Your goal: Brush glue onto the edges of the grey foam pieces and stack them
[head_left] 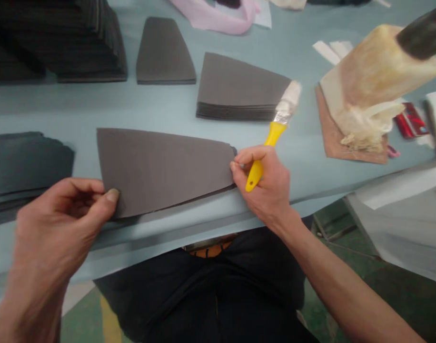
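A dark grey tapered sheet (pixel 164 171) lies near the table's front edge, its wide end to the left. My left hand (pixel 64 219) pinches the lower left corner between thumb and fingers. At the narrow end, the thumb and forefinger of my right hand (pixel 266 178) pinch the sheet's edge. That same hand also keeps a paintbrush (pixel 274 133) with a yellow handle tucked in it, white-coated bristles pointing up and away. The brush tip overlaps the right end of a stack of similar grey pieces (pixel 242 81) behind the sheet.
Another grey piece (pixel 164 52) lies at the back, beside tall dark stacks (pixel 93 43). More dark pieces (pixel 25 162) lie at the left. A glue-crusted pale container (pixel 375 71) stands on a brown board (pixel 328 138) at right, near a red packet (pixel 411 121). Pink cloth (pixel 218 16) lies behind.
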The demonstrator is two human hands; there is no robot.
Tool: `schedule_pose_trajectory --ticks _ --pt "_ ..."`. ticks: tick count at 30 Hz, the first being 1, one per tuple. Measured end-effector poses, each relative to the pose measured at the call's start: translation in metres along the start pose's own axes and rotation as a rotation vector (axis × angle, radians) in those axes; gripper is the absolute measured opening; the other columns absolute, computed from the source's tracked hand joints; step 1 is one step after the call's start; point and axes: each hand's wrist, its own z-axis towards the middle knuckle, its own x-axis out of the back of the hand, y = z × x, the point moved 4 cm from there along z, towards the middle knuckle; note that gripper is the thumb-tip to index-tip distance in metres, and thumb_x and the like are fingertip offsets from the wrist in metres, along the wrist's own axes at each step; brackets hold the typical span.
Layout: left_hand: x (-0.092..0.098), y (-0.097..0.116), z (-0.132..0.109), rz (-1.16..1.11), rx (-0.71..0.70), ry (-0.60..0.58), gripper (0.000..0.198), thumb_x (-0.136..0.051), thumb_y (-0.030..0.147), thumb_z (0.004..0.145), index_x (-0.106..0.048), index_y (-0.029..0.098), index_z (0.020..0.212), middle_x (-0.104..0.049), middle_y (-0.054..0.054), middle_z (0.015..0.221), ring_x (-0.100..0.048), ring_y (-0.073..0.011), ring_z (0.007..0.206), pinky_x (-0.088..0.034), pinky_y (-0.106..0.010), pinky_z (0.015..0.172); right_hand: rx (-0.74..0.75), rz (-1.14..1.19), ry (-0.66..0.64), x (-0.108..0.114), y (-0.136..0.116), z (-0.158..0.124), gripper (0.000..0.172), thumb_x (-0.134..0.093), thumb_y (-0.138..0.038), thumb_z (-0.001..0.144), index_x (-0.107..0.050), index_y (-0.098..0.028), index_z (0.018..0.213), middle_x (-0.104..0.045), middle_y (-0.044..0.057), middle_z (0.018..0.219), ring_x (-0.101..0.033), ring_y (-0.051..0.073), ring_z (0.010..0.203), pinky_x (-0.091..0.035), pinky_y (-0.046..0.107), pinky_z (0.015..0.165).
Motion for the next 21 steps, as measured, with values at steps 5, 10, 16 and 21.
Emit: schedule_pose_trajectory --ticks 5,10,16,21 --pt "-0.006 0.020 -0.001 -0.059 0.106 -0.043 0.029 -0.079 0.046 0.064 -0.071 0.023 0.078 -0.063 0.003 0.062 -0.051 -0.0096 0.052 -0.038 -0.021 0.048 0.300 -0.073 -0.015 0.001 -0.008 0.002 0.024 -0.065 -0.005 0.092 -0.061 -0.027 0.099 -0.084 0.002 0.109 -0.081 0.021 0.100 -0.060 0.038 0.092" --pt "-0.010 0.020 -0.002 -0.144 0.117 -0.042 0.041 -0.075 0.044 0.062 -0.065 0.021 0.095 -0.061 0.006 0.066 -0.054 -0.0096 0.057 -0.044 -0.021 0.053 0.388 -0.110 -0.169 0.004 -0.013 0.011 0.027 -0.063 -0.002 0.091 -0.062 -0.028 0.099 -0.086 0.002 0.112 -0.082 0.021 0.095 -0.059 0.036 0.083" --pt "-0.010 0.016 -0.005 -0.165 -0.050 -0.092 0.043 -0.075 0.037 0.075 -0.066 0.018 0.114 -0.059 0.007 0.069 -0.052 -0.0086 0.057 -0.039 -0.021 0.052 0.389 -0.252 -0.239 0.008 -0.020 0.017 0.016 -0.075 -0.034 0.094 -0.064 -0.027 0.103 -0.081 0.001 0.094 -0.074 0.023 0.080 -0.054 0.040 0.078" --pt "-0.009 0.020 -0.007 -0.103 -0.153 -0.100 0.026 -0.070 0.035 0.083 -0.075 0.019 0.103 -0.061 0.005 0.071 -0.051 -0.0078 0.058 -0.039 -0.021 0.055 0.384 -0.262 -0.243 0.007 -0.022 0.014 0.046 -0.082 -0.065 0.087 -0.066 -0.024 0.102 -0.078 0.003 0.088 -0.070 0.024 0.077 -0.050 0.040 0.076"
